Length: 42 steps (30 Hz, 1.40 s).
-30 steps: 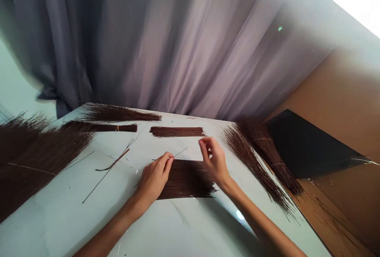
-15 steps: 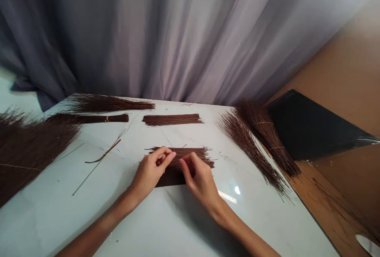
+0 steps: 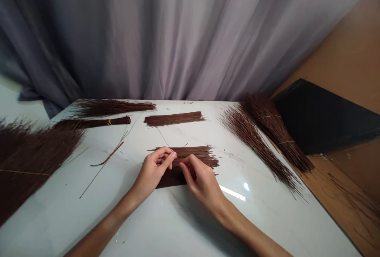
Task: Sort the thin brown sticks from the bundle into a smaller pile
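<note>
A flat layer of thin brown twigs (image 3: 198,154) lies side by side across the table in front of me, with a dark brown sheet-like piece (image 3: 169,180) at its near edge. Over its left part is my left hand (image 3: 156,166), thumb and forefinger pinched together. My right hand (image 3: 200,176) is also closed in a pinch, a short gap to the right, above the near part of the layer. Whatever sits between the fingertips of either hand is too small to make out. One thin loose twig (image 3: 163,137) slants away behind the left fingers.
Behind the layer lies a short trimmed bundle (image 3: 175,119). Bushy twig bundles (image 3: 113,107) stand left, one tied bundle (image 3: 120,121) among them, and a large pile (image 3: 35,162). On the right are a loose bundle (image 3: 258,146) and a tied one (image 3: 276,130). A grey curtain (image 3: 178,35) hangs behind.
The view has shifted slightly, so the table's things sit a little differently in the frame. Both hands keep their pinched pose over the twig layer.
</note>
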### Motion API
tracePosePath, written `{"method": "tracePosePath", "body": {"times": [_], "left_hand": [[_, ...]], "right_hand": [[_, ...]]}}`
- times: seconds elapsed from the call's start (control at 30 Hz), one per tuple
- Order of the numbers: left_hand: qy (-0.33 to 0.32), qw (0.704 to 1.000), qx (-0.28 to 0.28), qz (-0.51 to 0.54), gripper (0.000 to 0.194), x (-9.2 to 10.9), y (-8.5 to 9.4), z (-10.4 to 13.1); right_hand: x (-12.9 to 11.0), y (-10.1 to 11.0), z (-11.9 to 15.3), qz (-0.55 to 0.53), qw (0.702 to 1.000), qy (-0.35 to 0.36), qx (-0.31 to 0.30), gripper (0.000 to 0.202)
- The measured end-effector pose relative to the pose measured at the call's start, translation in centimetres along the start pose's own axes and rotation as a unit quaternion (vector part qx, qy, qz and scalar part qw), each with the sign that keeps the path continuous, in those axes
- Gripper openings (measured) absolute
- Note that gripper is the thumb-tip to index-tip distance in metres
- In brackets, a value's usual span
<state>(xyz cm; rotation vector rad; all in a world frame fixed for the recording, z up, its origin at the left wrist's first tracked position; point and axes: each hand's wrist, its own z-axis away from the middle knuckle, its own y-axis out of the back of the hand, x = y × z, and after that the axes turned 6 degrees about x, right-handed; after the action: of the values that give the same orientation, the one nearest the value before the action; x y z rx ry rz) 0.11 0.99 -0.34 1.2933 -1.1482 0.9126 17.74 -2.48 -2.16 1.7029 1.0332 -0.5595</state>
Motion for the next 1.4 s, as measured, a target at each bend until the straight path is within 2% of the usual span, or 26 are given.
{"method": "tracePosePath", "body": {"times": [0.27,0.5,0.57,0.6,0.67,0.7,0.77,0.8,0.87,0.93,1.03,1.1,1.17,1.2,1.27,1.33,1.4], "left_hand": [[0.006,1.000,-0.003,0.014,0.031,-0.2,0.1,0.0],[0.087,0.992,-0.001,0.096,0.032,0.5,0.4,0.0],[0.087,0.990,-0.040,0.101,0.031,1.1,0.7,0.3],[0.079,0.989,-0.080,0.093,0.030,1.5,0.8,0.5],[0.060,0.977,-0.199,0.046,0.027,2.2,1.1,1.0],[0.049,0.965,-0.258,0.001,0.028,2.4,1.2,1.2],[0.013,0.951,-0.287,-0.110,0.028,2.4,1.3,1.4],[-0.005,0.950,-0.271,-0.158,0.028,2.3,1.3,1.4],[-0.015,0.960,-0.202,-0.194,0.029,1.7,1.2,1.0],[0.012,0.980,-0.143,-0.137,0.030,1.1,1.1,0.5],[0.054,0.991,-0.120,0.012,0.029,1.1,1.2,-0.1],[0.079,0.985,-0.140,0.066,0.028,1.7,1.2,0.1],[0.088,0.973,-0.203,0.069,0.025,2.2,1.2,0.5],[0.087,0.965,-0.242,0.049,0.023,2.4,1.2,0.8],[0.075,0.957,-0.281,-0.020,0.023,2.5,1.3,1.1],[0.067,0.963,-0.252,-0.074,0.027,2.3,1.4,1.0],[0.068,0.977,-0.194,-0.061,0.030,2.2,1.6,0.6]], "right_hand": [[-0.2,0.6,0.0,-0.038,0.999,-0.019,-0.015,0.015],[-0.3,1.4,-0.6,-0.128,0.986,-0.096,-0.046,0.023],[0.4,2.2,-1.4,-0.168,0.974,-0.133,-0.076,0.026],[0.8,2.7,-1.8,-0.187,0.966,-0.147,-0.103,0.027],[1.2,4.1,-2.6,-0.202,0.954,-0.149,-0.166,0.027],[1.3,4.8,-2.8,-0.189,0.954,-0.132,-0.191,0.027],[0.9,5.8,-2.8,-0.119,0.972,-0.057,-0.197,0.024],[0.5,6.1,-2.6,-0.069,0.981,-0.008,-0.180,0.022],[-0.2,5.9,-1.9,0.018,0.986,0.075,-0.146,0.019],[-0.6,5.3,-1.1,0.040,0.983,0.110,-0.138,0.017],[-0.1,4.4,-1.0,-0.022,0.987,0.058,-0.146,0.017],[0.7,4.2,-1.6,-0.069,0.985,-0.007,-0.158,0.022],[1.4,4.5,-2.5,-0.096,0.977,-0.040,-0.188,0.026],[1.6,4.7,-2.8,-0.097,0.976,-0.030,-0.192,0.026],[1.5,5.1,-2.8,-0.057,0.985,0.048,-0.157,0.022],[1.0,5.4,-2.2,0.018,0.984,0.146,-0.098,0.018],[0.5,5.4,-1.3,0.062,0.975,0.199,-0.073,0.015]]}}
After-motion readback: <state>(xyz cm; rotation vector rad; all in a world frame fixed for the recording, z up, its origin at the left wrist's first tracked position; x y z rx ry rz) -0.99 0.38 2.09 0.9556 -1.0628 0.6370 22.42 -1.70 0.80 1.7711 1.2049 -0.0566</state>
